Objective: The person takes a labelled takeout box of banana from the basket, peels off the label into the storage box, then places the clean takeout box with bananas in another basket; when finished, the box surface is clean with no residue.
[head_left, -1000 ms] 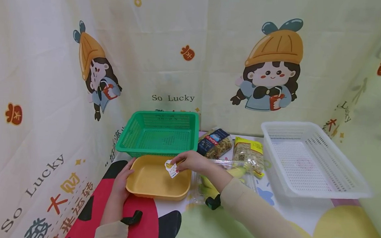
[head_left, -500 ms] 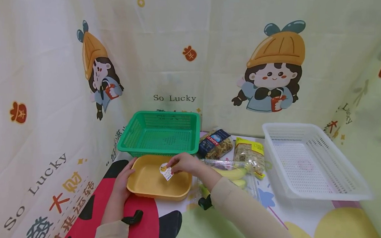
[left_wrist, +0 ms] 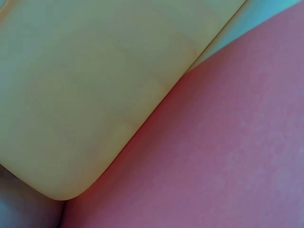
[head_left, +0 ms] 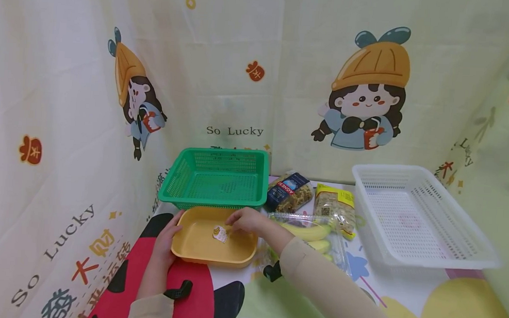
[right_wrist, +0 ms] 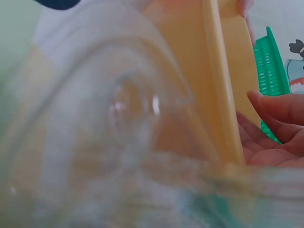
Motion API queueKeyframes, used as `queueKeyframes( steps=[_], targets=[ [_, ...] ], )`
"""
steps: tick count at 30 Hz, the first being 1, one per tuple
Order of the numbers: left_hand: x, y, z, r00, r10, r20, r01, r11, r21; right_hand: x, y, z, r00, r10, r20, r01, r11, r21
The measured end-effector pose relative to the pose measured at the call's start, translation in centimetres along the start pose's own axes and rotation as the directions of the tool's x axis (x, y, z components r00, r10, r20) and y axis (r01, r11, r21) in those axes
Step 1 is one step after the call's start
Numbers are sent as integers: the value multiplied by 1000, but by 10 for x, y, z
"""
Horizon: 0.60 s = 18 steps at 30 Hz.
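A shallow yellow plastic box [head_left: 205, 251] stands in front of the green basket. My left hand [head_left: 164, 243] grips its left rim; in the left wrist view the box's side wall [left_wrist: 95, 95] fills much of the frame. Inside lies a small white cutout card [head_left: 220, 234] with a banana picture on it. My right hand [head_left: 247, 220] hovers over the right side of the box, just right of the card. In the right wrist view, the thumb and fingers [right_wrist: 280, 109] are apart with nothing between them. Under the right forearm sits a clear plastic clamshell [head_left: 340, 254] holding bananas [head_left: 309, 232].
Behind the box is a green mesh basket [head_left: 217, 188]. An AGNESI pasta bag [head_left: 290, 190] and a yellow-topped bag [head_left: 335, 205] lie behind the clamshell. A white mesh basket [head_left: 401, 226] stands at the right. A printed curtain [head_left: 301, 108] hangs behind everything.
The card, pinched by my right hand before, moved left and down and now lies in the box, let go. The right hand has drawn slightly right of it. The left hand keeps its hold.
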<state>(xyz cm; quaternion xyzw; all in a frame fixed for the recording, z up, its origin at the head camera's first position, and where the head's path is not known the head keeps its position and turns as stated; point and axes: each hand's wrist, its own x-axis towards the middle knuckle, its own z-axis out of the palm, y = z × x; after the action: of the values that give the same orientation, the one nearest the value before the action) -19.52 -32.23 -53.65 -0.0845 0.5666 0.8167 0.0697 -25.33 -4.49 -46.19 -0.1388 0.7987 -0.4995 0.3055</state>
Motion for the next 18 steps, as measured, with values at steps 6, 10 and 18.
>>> queueKeyframes(
  steps=[6,10,18],
  targets=[
    [-2,0,1,1000,-1,-8,1,1000,16,-1,1,-5,999,9,33,-9,1000,9],
    [-2,1,1,1000,-10,-5,10,1000,5,-4,1,-10,998,19,61,-22,999,37],
    [-3,3,2,1000,-21,2,21,1000,-10,-23,1,-28,992,-23,125,12,995,94]
  ],
)
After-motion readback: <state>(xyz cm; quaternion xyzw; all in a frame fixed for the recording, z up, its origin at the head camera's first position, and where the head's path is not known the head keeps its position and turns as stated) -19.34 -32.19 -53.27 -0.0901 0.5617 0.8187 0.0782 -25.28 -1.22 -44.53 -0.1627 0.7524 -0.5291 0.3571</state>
